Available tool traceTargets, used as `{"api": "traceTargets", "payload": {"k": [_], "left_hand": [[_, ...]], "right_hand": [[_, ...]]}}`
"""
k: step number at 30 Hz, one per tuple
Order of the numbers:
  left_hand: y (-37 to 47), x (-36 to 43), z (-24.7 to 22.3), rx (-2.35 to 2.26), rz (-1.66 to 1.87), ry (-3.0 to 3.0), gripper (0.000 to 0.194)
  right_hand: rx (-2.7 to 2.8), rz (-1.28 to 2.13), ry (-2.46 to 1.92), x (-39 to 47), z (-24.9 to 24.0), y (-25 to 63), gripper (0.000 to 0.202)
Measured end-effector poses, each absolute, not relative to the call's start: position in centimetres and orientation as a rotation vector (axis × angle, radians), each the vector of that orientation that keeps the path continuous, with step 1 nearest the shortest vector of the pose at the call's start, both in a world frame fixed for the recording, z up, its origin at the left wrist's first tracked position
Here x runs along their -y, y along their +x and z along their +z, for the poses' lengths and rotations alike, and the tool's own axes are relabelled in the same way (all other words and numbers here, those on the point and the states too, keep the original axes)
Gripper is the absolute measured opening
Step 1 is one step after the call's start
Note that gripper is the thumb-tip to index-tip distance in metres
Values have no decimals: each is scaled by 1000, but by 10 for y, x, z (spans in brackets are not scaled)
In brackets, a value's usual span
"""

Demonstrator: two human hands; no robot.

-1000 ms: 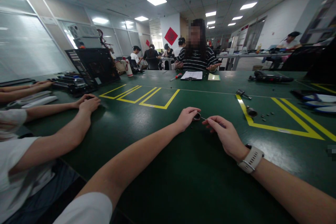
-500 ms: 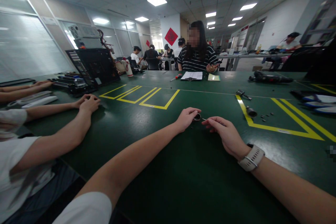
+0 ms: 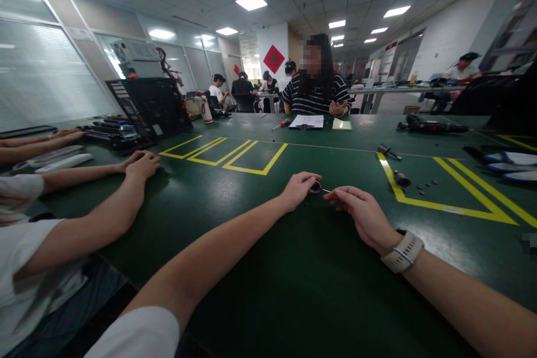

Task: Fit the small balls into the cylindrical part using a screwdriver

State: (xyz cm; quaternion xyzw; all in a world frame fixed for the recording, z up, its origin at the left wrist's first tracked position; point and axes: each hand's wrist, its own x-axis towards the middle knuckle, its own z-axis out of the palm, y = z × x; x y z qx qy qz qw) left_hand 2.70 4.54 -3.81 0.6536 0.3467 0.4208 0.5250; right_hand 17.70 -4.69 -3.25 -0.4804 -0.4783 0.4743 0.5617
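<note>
My left hand (image 3: 298, 190) is closed on a small dark round metal part (image 3: 314, 187), just above the green table (image 3: 251, 212). To its right, my right hand (image 3: 356, 207) pinches a thin metal pin-like tool (image 3: 325, 190), whose tip points at the round part. Whether the tip touches it is too small to tell. A tiny dark piece lies on the table below the round part. Further right are a cup-shaped metal part (image 3: 401, 179), a metal part with a shaft (image 3: 389, 151) and several small dark pieces (image 3: 428, 183) by yellow tape.
Another person's hands (image 3: 142, 164) rest at the left. Across the table a person in a striped top sits behind a clipboard (image 3: 307, 121), a red screwdriver (image 3: 284, 123) and a notepad (image 3: 342, 123). A black power tool (image 3: 434, 124) lies back right; a computer case (image 3: 151, 103) stands back left.
Both my hands and the parts in them look almost unmoved. The person across the table has leaned slightly.
</note>
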Motion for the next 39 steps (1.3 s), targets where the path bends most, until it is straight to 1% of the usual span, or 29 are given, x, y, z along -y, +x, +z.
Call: {"api": "traceTargets", "payload": {"k": [9, 23, 39], "left_hand": [[27, -42, -34, -827, 988, 1523, 20], [27, -48, -40, -849, 987, 1572, 22], [28, -44, -36, -809, 1005, 1519, 19]], "right_hand": [[1127, 1120, -1122, 50, -30, 175, 20], [1049, 1102, -1077, 54, -25, 171, 18], [1215, 1048, -1133, 57, -23, 168, 19]]}}
